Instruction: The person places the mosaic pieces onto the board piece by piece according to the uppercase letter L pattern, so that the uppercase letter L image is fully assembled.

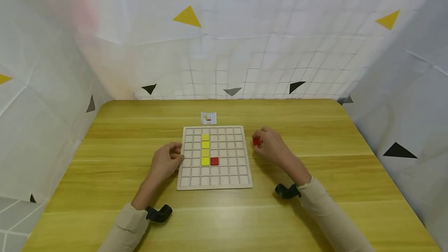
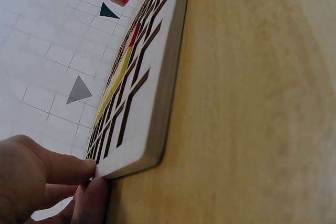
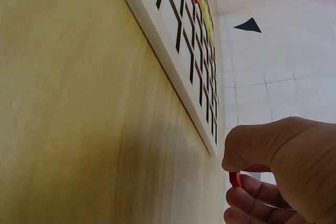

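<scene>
A square wooden grid board [image 1: 224,176] lies on the table in the head view. Four yellow square tiles [image 1: 205,144] form a column in its cells, and one red tile [image 1: 214,161] sits right of the lowest yellow one. My left hand [image 1: 167,160] is at the board's left side, with thumb and fingertips gripping its edge; the left wrist view shows the same grip [image 2: 47,177]. Off the board's right side, my right hand [image 1: 273,146] pinches a second red tile [image 1: 257,141] between thumb and fingers. That tile shows edge-on in the right wrist view [image 3: 235,179].
A small printed card [image 1: 208,118] with a coloured grid pattern lies just behind the board. The wooden table [image 1: 140,116] ends at a white cloth backdrop [image 1: 245,61] with coloured triangles. Black wrist cameras [image 1: 287,191] sit under both sleeves.
</scene>
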A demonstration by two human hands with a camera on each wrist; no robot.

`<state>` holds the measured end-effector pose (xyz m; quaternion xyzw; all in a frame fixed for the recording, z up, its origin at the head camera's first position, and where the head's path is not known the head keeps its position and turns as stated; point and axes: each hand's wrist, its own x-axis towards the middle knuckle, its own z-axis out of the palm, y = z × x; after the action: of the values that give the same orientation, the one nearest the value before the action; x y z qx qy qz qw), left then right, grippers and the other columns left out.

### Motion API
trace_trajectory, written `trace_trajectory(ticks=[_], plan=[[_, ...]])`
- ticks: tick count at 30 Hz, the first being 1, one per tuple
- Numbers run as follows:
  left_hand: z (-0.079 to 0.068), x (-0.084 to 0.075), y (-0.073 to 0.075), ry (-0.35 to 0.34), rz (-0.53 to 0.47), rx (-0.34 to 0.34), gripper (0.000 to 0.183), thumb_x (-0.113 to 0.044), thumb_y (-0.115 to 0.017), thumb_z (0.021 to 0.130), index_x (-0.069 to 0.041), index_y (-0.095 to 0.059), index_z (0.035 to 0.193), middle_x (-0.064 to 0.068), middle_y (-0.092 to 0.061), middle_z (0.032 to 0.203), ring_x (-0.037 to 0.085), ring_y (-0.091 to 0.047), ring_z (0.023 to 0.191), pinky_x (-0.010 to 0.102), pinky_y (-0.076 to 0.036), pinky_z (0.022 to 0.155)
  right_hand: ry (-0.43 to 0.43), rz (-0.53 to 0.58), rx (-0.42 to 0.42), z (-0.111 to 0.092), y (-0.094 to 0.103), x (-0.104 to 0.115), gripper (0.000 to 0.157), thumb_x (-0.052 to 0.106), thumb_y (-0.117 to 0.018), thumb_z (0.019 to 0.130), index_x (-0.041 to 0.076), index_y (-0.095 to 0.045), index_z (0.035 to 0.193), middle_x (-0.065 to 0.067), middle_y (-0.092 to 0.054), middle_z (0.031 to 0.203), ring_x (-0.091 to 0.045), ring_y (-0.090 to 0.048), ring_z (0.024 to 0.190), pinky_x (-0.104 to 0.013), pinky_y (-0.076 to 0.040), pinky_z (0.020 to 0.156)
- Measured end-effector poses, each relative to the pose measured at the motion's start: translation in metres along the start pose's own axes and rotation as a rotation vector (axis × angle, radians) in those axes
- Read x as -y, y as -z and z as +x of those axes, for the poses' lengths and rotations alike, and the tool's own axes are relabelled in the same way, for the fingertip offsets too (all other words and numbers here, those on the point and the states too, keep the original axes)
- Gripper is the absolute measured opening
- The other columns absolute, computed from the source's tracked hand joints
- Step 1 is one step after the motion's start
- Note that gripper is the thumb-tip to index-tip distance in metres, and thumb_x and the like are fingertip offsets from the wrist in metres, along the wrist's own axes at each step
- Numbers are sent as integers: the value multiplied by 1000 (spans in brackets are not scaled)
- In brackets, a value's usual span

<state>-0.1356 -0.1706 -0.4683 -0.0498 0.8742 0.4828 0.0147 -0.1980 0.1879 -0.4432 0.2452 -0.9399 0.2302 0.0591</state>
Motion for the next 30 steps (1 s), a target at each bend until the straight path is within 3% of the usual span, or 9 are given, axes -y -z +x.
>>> trace_trajectory(ticks=[20,30], plan=[[0,6,-1,11,-2,-10,43,-5,-70,91,-4,-61,133,13,-62,111,25,-64,95,30,-58,62,109,52,-2,-11,-8,31,27,1,-77,78,-1,-72,104,-8,-59,95,-21,-59,82,-30,-54,68],[-2,-1,0,1,-7,-7,43,-5,-70,91,-3,-61,133,12,-63,110,25,-63,94,30,-58,61,92,52,17,-12,-15,44,29,2,-78,77,1,-71,106,-6,-58,95,-18,-54,80,-29,-52,68]])
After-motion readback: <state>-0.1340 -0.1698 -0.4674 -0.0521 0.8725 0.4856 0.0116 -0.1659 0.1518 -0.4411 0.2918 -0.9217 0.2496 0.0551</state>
